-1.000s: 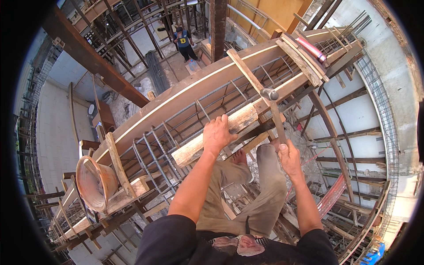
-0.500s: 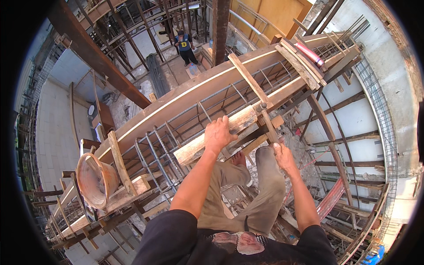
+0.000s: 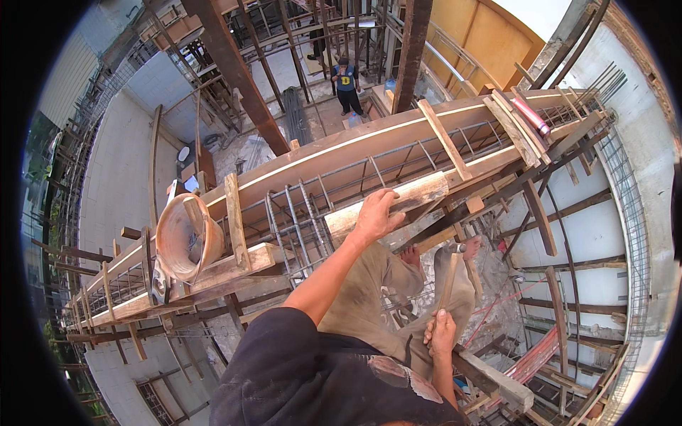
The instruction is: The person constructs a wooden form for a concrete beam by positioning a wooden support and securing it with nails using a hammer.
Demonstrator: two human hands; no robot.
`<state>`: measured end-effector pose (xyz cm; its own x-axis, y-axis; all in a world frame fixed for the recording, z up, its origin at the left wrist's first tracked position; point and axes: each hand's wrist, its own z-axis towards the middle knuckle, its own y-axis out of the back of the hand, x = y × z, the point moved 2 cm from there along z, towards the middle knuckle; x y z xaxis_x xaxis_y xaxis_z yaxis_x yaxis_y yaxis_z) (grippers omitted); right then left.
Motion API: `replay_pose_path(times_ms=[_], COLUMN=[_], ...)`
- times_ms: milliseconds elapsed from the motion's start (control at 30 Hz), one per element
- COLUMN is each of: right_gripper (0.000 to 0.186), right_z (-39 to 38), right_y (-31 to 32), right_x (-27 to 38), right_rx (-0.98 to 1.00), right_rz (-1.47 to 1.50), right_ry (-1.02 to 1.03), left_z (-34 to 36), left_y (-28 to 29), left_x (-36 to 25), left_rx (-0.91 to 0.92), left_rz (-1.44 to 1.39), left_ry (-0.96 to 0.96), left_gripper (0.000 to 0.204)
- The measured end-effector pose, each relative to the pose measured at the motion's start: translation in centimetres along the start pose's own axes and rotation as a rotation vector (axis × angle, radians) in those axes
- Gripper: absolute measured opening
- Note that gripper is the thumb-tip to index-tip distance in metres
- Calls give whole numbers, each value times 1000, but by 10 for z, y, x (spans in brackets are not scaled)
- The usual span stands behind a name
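Note:
My left hand [image 3: 379, 214] grips a short, pale, rough wooden board [image 3: 419, 193] from above, its fingers curled over the far edge. The board lies slantwise along the near side of a long timber formwork [image 3: 341, 153]. A cage of steel reinforcing bars [image 3: 302, 213] runs inside that formwork. Down by my right thigh, my right hand [image 3: 440, 330] is closed round the wooden handle of a hammer [image 3: 448, 280]. The hammer's head points up and away from me, apart from the board.
An orange-brown bucket [image 3: 213, 241] stands on the formwork at left. Cross battens [image 3: 445, 140] span its top; a red cylinder [image 3: 531, 116] lies at the far right end. Scaffold timbers [image 3: 540, 220] and rubble are below. Another person [image 3: 346, 85] stands on the lower floor.
My right hand has drawn the hammer back and down, away from the board's right end to beside my thigh. My left hand still holds the board. The whole view has shifted.

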<state>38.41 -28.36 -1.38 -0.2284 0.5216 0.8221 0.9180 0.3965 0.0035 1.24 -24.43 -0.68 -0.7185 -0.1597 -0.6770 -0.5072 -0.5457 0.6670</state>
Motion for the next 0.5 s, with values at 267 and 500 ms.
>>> replay_pose_path(times_ms=[267,500], right_gripper=[34,31], right_z=[7,23], right_y=[8,12], right_x=[-17,-28], right_rx=[-48,-34], right_rz=[76,160], right_ry=[-18,-114], left_z=[-159,-126], left_y=[101,94], left_x=[33,44], left_rx=[-65,-82], left_rz=[318,357], left_ry=[128,130], left_gripper=[50,77])
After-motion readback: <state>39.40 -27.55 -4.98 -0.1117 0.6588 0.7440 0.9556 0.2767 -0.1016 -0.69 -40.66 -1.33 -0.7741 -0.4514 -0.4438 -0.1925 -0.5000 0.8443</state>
